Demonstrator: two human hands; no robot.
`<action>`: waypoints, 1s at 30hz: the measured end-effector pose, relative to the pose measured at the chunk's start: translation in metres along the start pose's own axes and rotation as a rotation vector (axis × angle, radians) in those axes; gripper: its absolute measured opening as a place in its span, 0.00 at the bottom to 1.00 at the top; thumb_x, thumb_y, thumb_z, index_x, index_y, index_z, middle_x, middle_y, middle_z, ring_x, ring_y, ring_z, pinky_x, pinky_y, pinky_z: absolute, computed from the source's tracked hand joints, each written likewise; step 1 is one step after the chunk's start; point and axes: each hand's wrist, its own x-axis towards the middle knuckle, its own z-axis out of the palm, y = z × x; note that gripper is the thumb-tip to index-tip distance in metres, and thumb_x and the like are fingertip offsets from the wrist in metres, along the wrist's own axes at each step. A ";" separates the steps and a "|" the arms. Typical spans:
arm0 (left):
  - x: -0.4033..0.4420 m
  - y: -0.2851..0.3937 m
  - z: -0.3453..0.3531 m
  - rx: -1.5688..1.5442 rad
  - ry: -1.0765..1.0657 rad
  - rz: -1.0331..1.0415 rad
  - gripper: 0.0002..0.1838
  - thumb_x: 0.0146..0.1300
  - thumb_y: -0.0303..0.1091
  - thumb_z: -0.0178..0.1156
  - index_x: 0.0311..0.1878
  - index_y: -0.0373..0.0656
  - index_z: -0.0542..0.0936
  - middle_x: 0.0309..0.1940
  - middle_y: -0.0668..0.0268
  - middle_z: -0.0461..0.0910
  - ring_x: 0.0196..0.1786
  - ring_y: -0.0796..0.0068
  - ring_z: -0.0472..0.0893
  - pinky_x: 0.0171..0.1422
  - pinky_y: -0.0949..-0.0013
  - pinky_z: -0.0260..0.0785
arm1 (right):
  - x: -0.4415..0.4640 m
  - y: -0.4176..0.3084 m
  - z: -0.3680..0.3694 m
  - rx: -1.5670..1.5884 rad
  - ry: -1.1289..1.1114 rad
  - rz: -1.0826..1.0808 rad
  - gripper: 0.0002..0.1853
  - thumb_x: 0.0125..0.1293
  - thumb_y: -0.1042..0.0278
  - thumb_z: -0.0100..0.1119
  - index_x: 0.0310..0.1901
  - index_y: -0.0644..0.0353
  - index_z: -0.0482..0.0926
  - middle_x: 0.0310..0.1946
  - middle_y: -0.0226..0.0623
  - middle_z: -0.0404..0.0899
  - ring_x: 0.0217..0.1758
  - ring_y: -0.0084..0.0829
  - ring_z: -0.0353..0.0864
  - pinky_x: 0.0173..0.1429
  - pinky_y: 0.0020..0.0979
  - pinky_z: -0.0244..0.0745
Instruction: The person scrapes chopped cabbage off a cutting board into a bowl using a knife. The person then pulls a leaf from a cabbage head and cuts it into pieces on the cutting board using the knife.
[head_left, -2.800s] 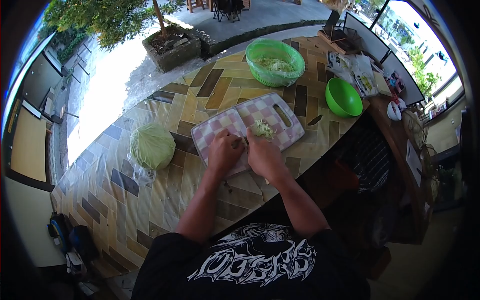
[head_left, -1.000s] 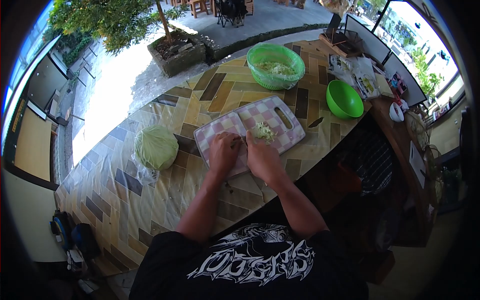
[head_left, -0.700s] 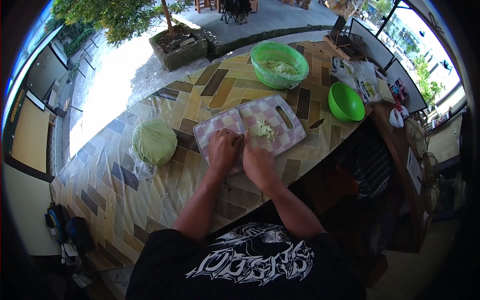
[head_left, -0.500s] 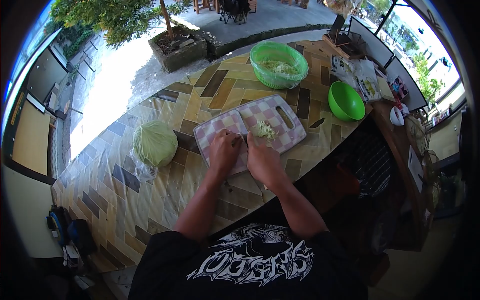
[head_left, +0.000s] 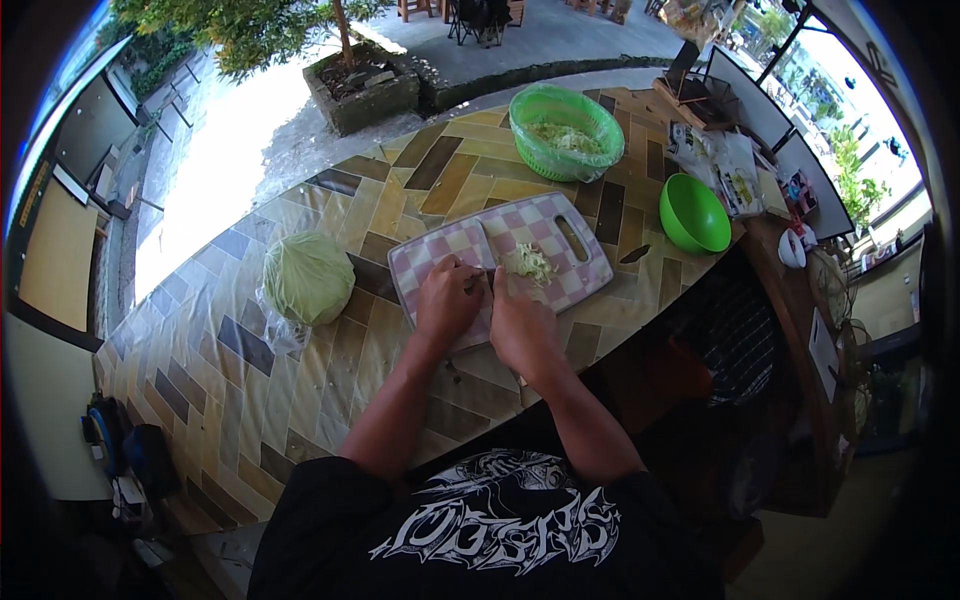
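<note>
A pink-and-white checked cutting board (head_left: 520, 215) lies on the wood-patterned table. My left hand (head_left: 448, 300) rests over its left half, fingers curled down on something too small to make out. Beside it my right hand (head_left: 520, 325) is closed round a knife, mostly hidden, whose dark blade (head_left: 489, 279) shows between the hands. Just right of the blade sits a small heap of shredded cabbage (head_left: 531, 263). A whole pale green cabbage (head_left: 308, 279) stands left of the board, on clear plastic. Behind the board is a green basket (head_left: 552, 163) lined with plastic, holding shredded cabbage.
An empty green bowl (head_left: 694, 214) stands at the table's right edge, near plastic packets (head_left: 738, 190). Farther right is a small white bowl (head_left: 791, 249) on a brown counter. Beyond the table are a planter (head_left: 365, 95) with a tree and some stools.
The view has shifted slightly. My right hand has moved a little at the board, with the knife still in it. My left hand stays in nearly the same place, its fingers slightly shifted.
</note>
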 end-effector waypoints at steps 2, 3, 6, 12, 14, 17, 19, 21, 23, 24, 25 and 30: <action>0.002 0.005 -0.004 0.003 -0.034 -0.023 0.11 0.60 0.30 0.73 0.45 0.37 0.92 0.42 0.52 0.88 0.46 0.48 0.89 0.54 0.52 0.81 | -0.002 -0.007 0.015 -0.038 0.035 0.019 0.36 0.73 0.71 0.57 0.81 0.74 0.64 0.33 0.48 0.90 0.36 0.51 0.93 0.42 0.49 0.89; 0.003 0.006 -0.006 0.005 -0.052 -0.033 0.12 0.61 0.29 0.73 0.46 0.36 0.92 0.42 0.52 0.89 0.47 0.48 0.89 0.55 0.53 0.81 | 0.000 -0.009 0.015 -0.040 0.032 0.024 0.36 0.73 0.71 0.57 0.81 0.74 0.64 0.33 0.49 0.90 0.37 0.52 0.93 0.42 0.50 0.89; 0.004 0.001 -0.001 -0.122 -0.009 -0.048 0.11 0.60 0.28 0.73 0.45 0.35 0.91 0.43 0.51 0.90 0.46 0.46 0.90 0.54 0.53 0.81 | 0.012 -0.008 0.012 -0.035 0.020 0.023 0.36 0.74 0.71 0.56 0.81 0.74 0.63 0.33 0.50 0.90 0.37 0.52 0.93 0.42 0.50 0.89; 0.002 -0.001 -0.001 -0.064 -0.009 0.001 0.10 0.60 0.28 0.70 0.44 0.37 0.90 0.41 0.51 0.87 0.46 0.43 0.87 0.53 0.49 0.80 | 0.010 0.008 -0.001 -0.071 0.005 -0.034 0.37 0.74 0.72 0.56 0.82 0.74 0.62 0.33 0.51 0.90 0.37 0.51 0.94 0.42 0.50 0.89; 0.003 0.000 -0.002 -0.079 0.004 0.000 0.09 0.61 0.28 0.70 0.43 0.37 0.90 0.40 0.51 0.87 0.45 0.43 0.87 0.52 0.49 0.80 | -0.001 -0.002 0.004 -0.068 -0.024 0.004 0.37 0.74 0.72 0.56 0.82 0.73 0.62 0.33 0.51 0.90 0.38 0.51 0.94 0.43 0.50 0.89; 0.004 0.003 -0.001 -0.100 0.000 -0.027 0.07 0.62 0.28 0.70 0.41 0.36 0.90 0.39 0.51 0.87 0.44 0.43 0.87 0.51 0.49 0.80 | -0.003 -0.018 0.009 -0.054 -0.061 0.056 0.36 0.74 0.72 0.55 0.82 0.73 0.62 0.34 0.52 0.90 0.40 0.51 0.94 0.45 0.50 0.89; 0.003 0.003 -0.002 -0.101 -0.005 -0.026 0.07 0.63 0.29 0.70 0.41 0.36 0.90 0.38 0.51 0.88 0.44 0.43 0.87 0.51 0.49 0.80 | 0.006 -0.011 0.016 -0.039 -0.025 0.032 0.36 0.74 0.72 0.55 0.82 0.74 0.62 0.34 0.51 0.90 0.39 0.51 0.94 0.44 0.50 0.89; 0.004 0.000 -0.001 -0.096 0.000 0.004 0.07 0.63 0.29 0.70 0.41 0.36 0.90 0.39 0.51 0.88 0.44 0.43 0.88 0.51 0.49 0.80 | 0.016 -0.004 0.013 -0.038 0.008 0.001 0.37 0.74 0.72 0.55 0.81 0.76 0.62 0.33 0.51 0.90 0.37 0.52 0.94 0.43 0.50 0.88; 0.002 0.001 -0.001 -0.091 -0.010 0.002 0.07 0.63 0.28 0.70 0.41 0.36 0.91 0.39 0.51 0.89 0.44 0.43 0.88 0.52 0.50 0.80 | 0.019 0.006 0.006 -0.054 0.024 -0.037 0.37 0.74 0.72 0.55 0.81 0.78 0.62 0.31 0.50 0.90 0.35 0.52 0.93 0.41 0.50 0.88; 0.002 0.001 -0.002 -0.090 -0.013 -0.002 0.07 0.63 0.28 0.70 0.42 0.36 0.91 0.40 0.51 0.89 0.44 0.43 0.88 0.52 0.50 0.80 | 0.017 0.008 0.002 -0.029 0.001 -0.026 0.37 0.73 0.72 0.56 0.82 0.76 0.62 0.33 0.52 0.90 0.36 0.53 0.93 0.42 0.52 0.88; 0.003 0.001 -0.001 -0.082 -0.004 0.003 0.07 0.64 0.28 0.70 0.42 0.36 0.91 0.40 0.51 0.89 0.44 0.43 0.88 0.52 0.50 0.80 | 0.012 0.007 -0.005 -0.006 -0.025 -0.019 0.37 0.73 0.72 0.56 0.82 0.74 0.62 0.35 0.55 0.89 0.37 0.54 0.93 0.44 0.53 0.88; 0.003 0.001 0.000 -0.075 -0.017 -0.027 0.07 0.65 0.28 0.69 0.42 0.36 0.91 0.41 0.52 0.90 0.45 0.44 0.89 0.54 0.50 0.81 | -0.002 -0.008 0.017 -0.059 0.036 0.005 0.35 0.74 0.72 0.55 0.81 0.73 0.64 0.31 0.51 0.89 0.34 0.51 0.93 0.40 0.50 0.88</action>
